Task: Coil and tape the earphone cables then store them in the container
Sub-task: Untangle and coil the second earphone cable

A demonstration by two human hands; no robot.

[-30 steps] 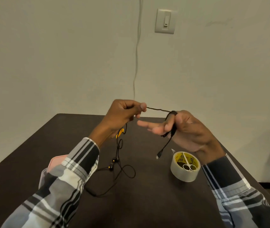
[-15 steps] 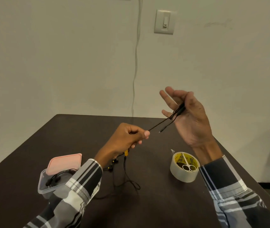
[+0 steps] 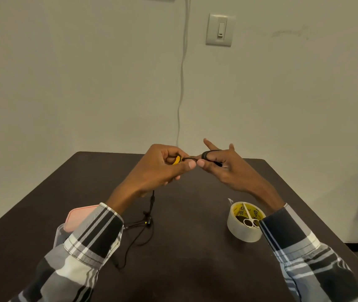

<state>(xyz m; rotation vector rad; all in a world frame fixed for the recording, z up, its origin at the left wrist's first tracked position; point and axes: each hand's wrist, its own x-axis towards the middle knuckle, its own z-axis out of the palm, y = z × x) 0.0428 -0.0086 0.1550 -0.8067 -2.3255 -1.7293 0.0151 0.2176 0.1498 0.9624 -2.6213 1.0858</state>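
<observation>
Both hands are raised above the table [image 3: 195,247], thumbs nearly touching. The left hand [image 3: 158,168] curls its fingers around the cable [image 3: 152,201], which hangs down to the table. The right hand [image 3: 226,166] has cable loops around two straight fingers, thumb pressing. The container [image 3: 61,233] sits by the left sleeve; a tape roll [image 3: 244,223] stands on the right. Behind is a plain wall with a switch [image 3: 219,29].

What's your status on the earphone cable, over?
Left hand grips the earphone cable; right hand has it looped round its fingers. Remaining cable trails on the table. Tape roll untouched. Nothing in the way.
</observation>
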